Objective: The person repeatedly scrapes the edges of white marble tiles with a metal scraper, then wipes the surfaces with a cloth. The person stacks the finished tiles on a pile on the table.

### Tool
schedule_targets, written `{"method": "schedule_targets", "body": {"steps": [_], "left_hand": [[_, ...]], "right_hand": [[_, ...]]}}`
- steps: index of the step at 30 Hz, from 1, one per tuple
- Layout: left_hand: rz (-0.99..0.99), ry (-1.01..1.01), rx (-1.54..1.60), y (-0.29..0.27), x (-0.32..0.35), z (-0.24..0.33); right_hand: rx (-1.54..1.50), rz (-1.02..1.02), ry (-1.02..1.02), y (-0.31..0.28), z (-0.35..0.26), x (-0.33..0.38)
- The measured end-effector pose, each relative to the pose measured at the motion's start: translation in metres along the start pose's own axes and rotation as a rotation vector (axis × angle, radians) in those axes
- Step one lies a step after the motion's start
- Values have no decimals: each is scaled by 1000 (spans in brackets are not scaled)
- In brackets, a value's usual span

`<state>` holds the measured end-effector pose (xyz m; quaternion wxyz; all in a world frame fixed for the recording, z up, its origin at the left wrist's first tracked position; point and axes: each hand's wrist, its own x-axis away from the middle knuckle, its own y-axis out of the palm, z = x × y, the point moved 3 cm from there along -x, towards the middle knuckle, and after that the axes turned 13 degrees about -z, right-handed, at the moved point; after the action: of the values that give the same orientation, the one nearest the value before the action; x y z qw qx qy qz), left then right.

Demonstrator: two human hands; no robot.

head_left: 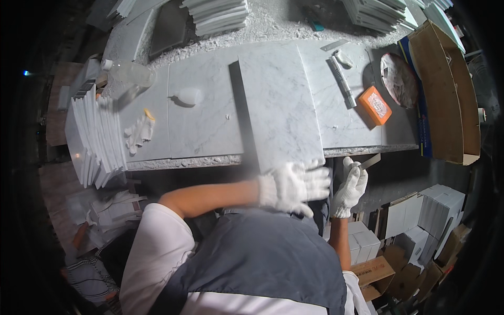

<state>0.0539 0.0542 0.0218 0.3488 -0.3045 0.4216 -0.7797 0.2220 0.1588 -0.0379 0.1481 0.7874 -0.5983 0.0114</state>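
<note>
White debris point(173, 59) litters the far part of the workbench point(205, 131) at the top of the frame, where tile stacks point(218, 16) stand. At frame centre a grey-veined slab point(281, 105) lies lengthwise, its near end reaching past the bench's front edge. Over that end is the gloved left hand point(295, 186), flat, fingers spread toward the right of the frame and grasping nothing; whether it presses on the slab cannot be told. Just right of it, the gloved right hand point(350, 188) grips a thin blade point(370, 161), which points to the upper right, apart from the slab.

Left of the slab are a squeeze bottle point(189, 96), a clear bottle point(135, 73) and a loose glove point(140, 132), with upright tiles point(100, 136) at the far left. Right of it lie a marker point(342, 82) and an orange box point(375, 106), near a tall carton point(443, 89). White boxes point(442, 207) fill the lower right.
</note>
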Motion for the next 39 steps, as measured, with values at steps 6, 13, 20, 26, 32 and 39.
{"method": "schedule_targets", "body": {"steps": [6, 13, 20, 26, 32, 39], "left_hand": [[358, 4, 591, -7, 21, 22], [526, -193, 397, -18, 73, 14], [936, -816, 460, 9, 110, 10], [869, -869, 765, 36, 117, -3], [881, -873, 1068, 30, 104, -6], [902, -946, 1167, 13, 104, -16]], "right_hand": [[-5, 71, 59, -7, 1, 7], [69, -82, 86, 6, 13, 20], [265, -254, -35, 24, -7, 24], [338, -373, -94, 41, -9, 23], [404, -332, -208, 50, -10, 25], [413, -328, -196, 54, -9, 26]]}}
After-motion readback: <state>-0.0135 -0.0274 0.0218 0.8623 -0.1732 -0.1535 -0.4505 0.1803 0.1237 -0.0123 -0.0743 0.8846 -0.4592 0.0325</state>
